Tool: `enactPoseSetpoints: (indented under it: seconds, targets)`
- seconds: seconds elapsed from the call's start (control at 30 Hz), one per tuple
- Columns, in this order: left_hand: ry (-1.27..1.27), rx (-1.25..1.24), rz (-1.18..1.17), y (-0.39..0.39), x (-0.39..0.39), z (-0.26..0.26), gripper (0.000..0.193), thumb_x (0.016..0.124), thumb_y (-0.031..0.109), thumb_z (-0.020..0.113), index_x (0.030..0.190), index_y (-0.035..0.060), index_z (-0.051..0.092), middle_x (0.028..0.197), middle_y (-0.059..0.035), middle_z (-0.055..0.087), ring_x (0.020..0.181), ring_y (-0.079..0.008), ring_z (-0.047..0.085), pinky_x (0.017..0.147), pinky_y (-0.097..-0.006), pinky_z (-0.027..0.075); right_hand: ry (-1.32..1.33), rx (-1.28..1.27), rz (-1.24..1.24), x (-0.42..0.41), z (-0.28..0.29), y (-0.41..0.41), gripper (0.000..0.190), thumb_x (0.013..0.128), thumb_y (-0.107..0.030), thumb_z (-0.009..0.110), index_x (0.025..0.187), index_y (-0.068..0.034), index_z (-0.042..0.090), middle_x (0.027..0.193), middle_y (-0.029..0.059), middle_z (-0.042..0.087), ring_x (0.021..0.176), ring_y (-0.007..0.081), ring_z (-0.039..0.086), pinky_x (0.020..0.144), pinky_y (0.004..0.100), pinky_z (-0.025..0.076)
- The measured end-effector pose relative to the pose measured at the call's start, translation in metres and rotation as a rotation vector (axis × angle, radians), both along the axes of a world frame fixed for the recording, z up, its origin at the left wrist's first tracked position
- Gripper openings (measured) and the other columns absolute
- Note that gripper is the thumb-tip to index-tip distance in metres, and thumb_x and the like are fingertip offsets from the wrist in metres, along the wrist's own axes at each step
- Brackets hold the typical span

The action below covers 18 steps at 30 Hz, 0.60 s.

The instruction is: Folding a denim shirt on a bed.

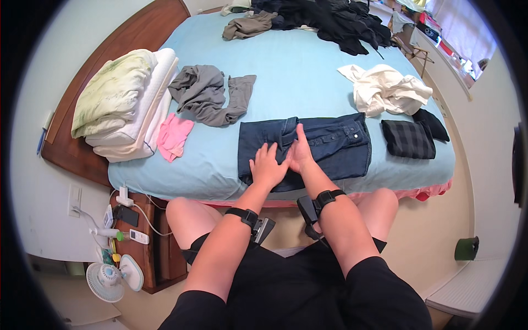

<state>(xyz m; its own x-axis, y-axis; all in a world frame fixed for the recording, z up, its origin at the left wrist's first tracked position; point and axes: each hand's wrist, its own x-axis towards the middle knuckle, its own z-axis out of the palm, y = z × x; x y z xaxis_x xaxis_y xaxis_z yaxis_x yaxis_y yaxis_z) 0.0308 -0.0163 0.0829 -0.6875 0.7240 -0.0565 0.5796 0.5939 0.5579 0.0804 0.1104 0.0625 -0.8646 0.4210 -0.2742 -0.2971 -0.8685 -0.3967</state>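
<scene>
A dark blue denim garment with a buttoned strip lies folded into a rough rectangle near the bed's front edge. My left hand rests palm down on its left half, fingers spread. Close beside it, my right hand is turned on edge at the middle of the cloth, thumb apart from the fingers. The two hands meet or nearly meet at the thumbs. Neither appears to grip the fabric. To the right lies a folded dark checked cloth, partly over a black cloth.
Grey trousers, a pink cloth and stacked bedding lie left on the light blue bedsheet. A crumpled white garment is at right, dark clothes at the back. A nightstand with a small fan stands left.
</scene>
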Motion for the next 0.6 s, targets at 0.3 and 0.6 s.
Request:
enactPoseSetpoints:
  seconds: [0.3,0.6]
  targets:
    - [-0.18,0.303,0.158,-0.016,-0.056,-0.01,0.041,0.081,0.029,0.067,0.113,0.0027,0.067,0.117,-0.0192,0.066,0.109,-0.0358,0.062,0.096,-0.0405,0.048,-0.757,1.035,-0.21,-0.011,-0.019,0.027,0.064,0.08,-0.023,0.078,0.132,0.001,0.049,0.124,0.0232,0.061,0.112,0.0335,0.061,0.096,0.0403,0.048]
    - [-0.543,0.352,0.434,-0.049,-0.097,-0.069,0.062,0.091,0.04,0.069,0.126,-0.0095,0.057,0.119,-0.0192,0.066,0.105,-0.0241,0.064,0.092,-0.0338,0.048,-1.044,1.82,-0.421,-0.017,0.003,-0.003,0.063,0.088,-0.028,0.066,0.143,-0.007,0.043,0.149,0.0281,0.034,0.136,0.0417,0.037,0.11,0.0474,0.037]
